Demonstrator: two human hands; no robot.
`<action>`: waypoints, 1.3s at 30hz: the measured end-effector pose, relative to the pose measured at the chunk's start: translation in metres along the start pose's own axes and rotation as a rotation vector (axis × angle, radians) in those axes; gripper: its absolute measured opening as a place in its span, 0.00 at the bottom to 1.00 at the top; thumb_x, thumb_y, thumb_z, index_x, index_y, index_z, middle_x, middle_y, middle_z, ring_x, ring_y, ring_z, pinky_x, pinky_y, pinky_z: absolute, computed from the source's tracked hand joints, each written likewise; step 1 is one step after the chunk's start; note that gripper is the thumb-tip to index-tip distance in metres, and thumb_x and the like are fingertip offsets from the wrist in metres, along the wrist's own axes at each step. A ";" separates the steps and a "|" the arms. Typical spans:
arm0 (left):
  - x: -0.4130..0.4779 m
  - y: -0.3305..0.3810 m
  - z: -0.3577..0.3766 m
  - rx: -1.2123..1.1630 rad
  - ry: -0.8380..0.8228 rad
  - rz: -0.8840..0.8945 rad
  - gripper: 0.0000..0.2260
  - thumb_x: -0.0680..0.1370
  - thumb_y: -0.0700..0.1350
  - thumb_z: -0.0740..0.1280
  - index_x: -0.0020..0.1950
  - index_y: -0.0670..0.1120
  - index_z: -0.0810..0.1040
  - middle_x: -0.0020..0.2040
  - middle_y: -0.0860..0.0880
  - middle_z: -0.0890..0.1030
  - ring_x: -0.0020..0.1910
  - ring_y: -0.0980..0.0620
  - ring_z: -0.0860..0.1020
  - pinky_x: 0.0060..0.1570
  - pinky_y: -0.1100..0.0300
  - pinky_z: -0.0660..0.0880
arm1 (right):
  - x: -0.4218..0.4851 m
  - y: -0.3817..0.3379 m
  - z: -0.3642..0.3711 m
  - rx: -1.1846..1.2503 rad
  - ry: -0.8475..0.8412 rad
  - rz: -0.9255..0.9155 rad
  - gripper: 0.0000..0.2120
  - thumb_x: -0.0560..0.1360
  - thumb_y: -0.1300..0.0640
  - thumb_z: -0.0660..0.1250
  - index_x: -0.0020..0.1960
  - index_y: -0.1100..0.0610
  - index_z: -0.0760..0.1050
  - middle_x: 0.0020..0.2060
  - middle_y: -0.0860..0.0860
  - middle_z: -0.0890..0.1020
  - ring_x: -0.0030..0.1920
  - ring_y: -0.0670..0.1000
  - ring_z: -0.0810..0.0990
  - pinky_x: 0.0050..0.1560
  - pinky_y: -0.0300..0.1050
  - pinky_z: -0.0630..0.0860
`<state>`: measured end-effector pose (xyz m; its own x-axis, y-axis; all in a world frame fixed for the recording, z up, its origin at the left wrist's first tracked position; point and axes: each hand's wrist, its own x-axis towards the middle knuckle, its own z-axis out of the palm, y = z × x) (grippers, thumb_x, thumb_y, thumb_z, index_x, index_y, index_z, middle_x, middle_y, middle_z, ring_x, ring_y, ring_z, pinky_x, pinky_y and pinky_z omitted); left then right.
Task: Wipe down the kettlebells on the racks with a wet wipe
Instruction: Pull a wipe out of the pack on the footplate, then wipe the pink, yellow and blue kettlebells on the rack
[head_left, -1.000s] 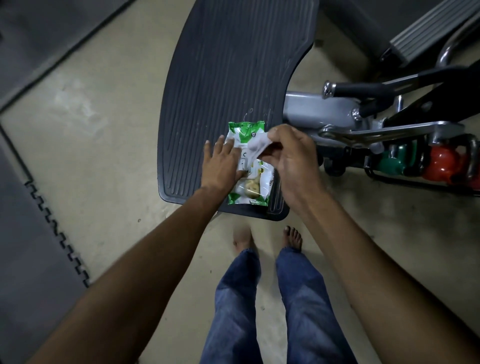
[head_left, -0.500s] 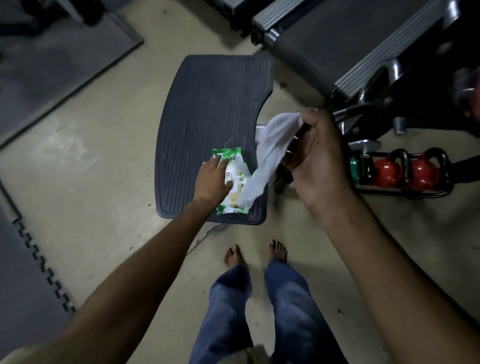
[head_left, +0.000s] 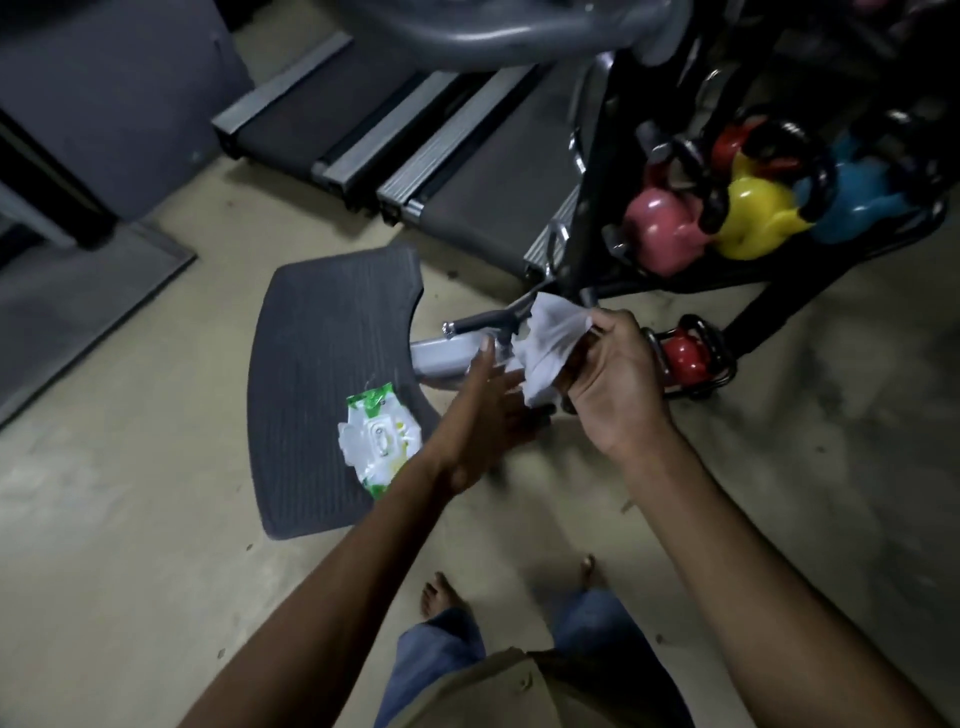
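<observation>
The right hand (head_left: 613, 384) was closed on a crumpled white wet wipe (head_left: 550, 348), pinching its upper edge between thumb and fingertips while the cloth hung bunched in front of the palm. The left hand (head_left: 488, 415) was beside it with fingers extended and loosely spread, holding nothing, its fingertips at or just short of the wipe's lower folds; blur made actual contact hard to judge. The wipe packet (head_left: 379, 439) lay flat on the ribbed dark mat (head_left: 311, 364), near the mat's right edge and apart from both hands. The kettlebells were untouched: a pink one (head_left: 662, 231), a yellow one (head_left: 756, 221) and a blue one (head_left: 862, 200) sat side by side on the upper tier of the black rack (head_left: 748, 278), and a red one (head_left: 685, 353) sat on the bottom tier near the floor, just beyond the right hand. By my reading the step in hand was readying the wipe, with wiping itself not begun. The next move would likely call for the left hand to help spread or fold the cloth into a pad, then for the right to carry it to the nearest bell, probably the red one, and press it against the rounded body.
</observation>
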<state>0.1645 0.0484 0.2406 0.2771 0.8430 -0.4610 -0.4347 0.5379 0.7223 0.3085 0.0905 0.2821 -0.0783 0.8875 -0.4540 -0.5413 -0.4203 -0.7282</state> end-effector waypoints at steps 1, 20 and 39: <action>0.008 -0.001 0.016 -0.042 -0.048 0.004 0.38 0.80 0.71 0.52 0.77 0.43 0.72 0.71 0.39 0.77 0.70 0.39 0.76 0.72 0.42 0.71 | -0.003 -0.013 -0.013 0.013 0.016 -0.017 0.30 0.79 0.51 0.62 0.72 0.71 0.70 0.65 0.65 0.79 0.64 0.62 0.79 0.56 0.51 0.78; 0.148 -0.024 0.255 0.186 0.071 0.095 0.20 0.81 0.49 0.68 0.62 0.33 0.79 0.54 0.33 0.84 0.46 0.42 0.84 0.46 0.54 0.81 | 0.009 -0.161 -0.232 -0.948 0.023 -0.616 0.21 0.77 0.48 0.75 0.67 0.52 0.77 0.57 0.43 0.83 0.56 0.42 0.82 0.52 0.40 0.80; 0.274 0.071 0.247 0.239 0.194 0.325 0.05 0.78 0.39 0.73 0.53 0.39 0.83 0.49 0.37 0.86 0.44 0.41 0.84 0.43 0.50 0.84 | 0.165 -0.263 -0.188 -0.452 -0.036 -0.267 0.14 0.76 0.62 0.75 0.61 0.57 0.79 0.52 0.57 0.87 0.50 0.57 0.88 0.49 0.52 0.85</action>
<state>0.4212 0.3177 0.2933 -0.0168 0.9649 -0.2622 -0.2558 0.2493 0.9340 0.5953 0.3118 0.3028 -0.0198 0.9775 -0.2101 -0.1321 -0.2108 -0.9686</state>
